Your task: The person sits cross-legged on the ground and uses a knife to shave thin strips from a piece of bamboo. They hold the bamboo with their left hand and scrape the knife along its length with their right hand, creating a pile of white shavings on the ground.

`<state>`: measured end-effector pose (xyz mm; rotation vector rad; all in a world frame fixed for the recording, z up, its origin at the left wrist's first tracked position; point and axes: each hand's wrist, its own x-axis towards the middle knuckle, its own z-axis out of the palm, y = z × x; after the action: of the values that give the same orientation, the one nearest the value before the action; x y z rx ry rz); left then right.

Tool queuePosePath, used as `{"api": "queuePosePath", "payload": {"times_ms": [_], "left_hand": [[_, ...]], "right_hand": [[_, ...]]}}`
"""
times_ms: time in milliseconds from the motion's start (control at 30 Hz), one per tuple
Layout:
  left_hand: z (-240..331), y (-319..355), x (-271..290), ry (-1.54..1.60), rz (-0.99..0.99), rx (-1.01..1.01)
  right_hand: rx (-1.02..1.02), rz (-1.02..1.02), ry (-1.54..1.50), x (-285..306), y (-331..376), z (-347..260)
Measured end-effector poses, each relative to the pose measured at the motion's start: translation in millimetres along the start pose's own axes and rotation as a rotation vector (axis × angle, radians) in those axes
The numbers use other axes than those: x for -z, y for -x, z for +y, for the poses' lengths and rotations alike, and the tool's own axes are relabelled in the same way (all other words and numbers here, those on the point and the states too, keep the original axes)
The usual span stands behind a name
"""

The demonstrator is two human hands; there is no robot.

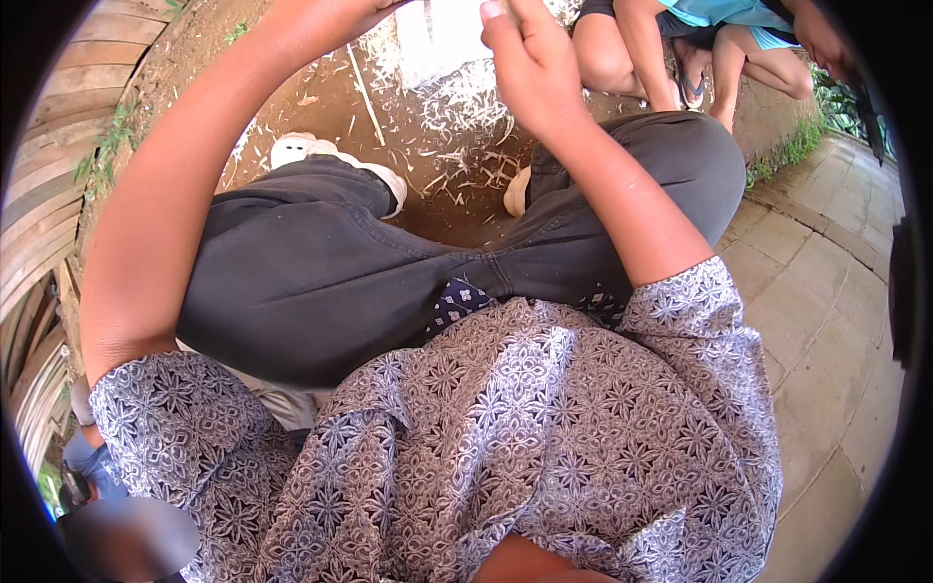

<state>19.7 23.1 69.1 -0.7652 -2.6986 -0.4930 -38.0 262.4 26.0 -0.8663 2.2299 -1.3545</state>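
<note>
Left hand (335, 15) cut off by top edge, fingers out of frame, grip unreadable. Right hand (530, 63) fingertips clipped at top too; any held item unseen. Second person (700, 44) cropped above the knees. Lower-left corner blurred.

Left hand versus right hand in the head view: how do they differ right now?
The right hand shows almost whole, fingers curled loosely inward with a fingernail up at the top edge; the left hand is mostly cut off by the frame's top edge, so only its wrist and heel show. The right hand's grip looks empty here; the left hand's grip cannot be judged. Both are raised above the wood shavings on the dirt ground.
</note>
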Motion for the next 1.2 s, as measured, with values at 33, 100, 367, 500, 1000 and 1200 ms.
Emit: {"api": "queuePosePath", "payload": {"times_ms": [33,100,367,500,1000,1200], "left_hand": [[-2,0,0,-0.002,0.007,-0.019],[5,-19,3,-0.021,0.023,-0.069],[4,-12,5,-0.038,-0.01,-0.013],[11,-19,11,-0.072,-0.023,-0.006],[-5,-4,-19,0.252,0.138,0.637],[-5,-5,-17,0.352,0.148,0.637]], "right_hand": [[0.089,-0.011,0.07,-7,4,14],[0.266,-0.043,0.44,-19,8,94],[-0.032,-0.185,0.139,-7,7,25],[-0.051,-0.193,0.064,11,-9,9],[0.039,0.075,-0.068,-17,7,2],[0.139,0.136,-0.059,-6,0,-16]]}}
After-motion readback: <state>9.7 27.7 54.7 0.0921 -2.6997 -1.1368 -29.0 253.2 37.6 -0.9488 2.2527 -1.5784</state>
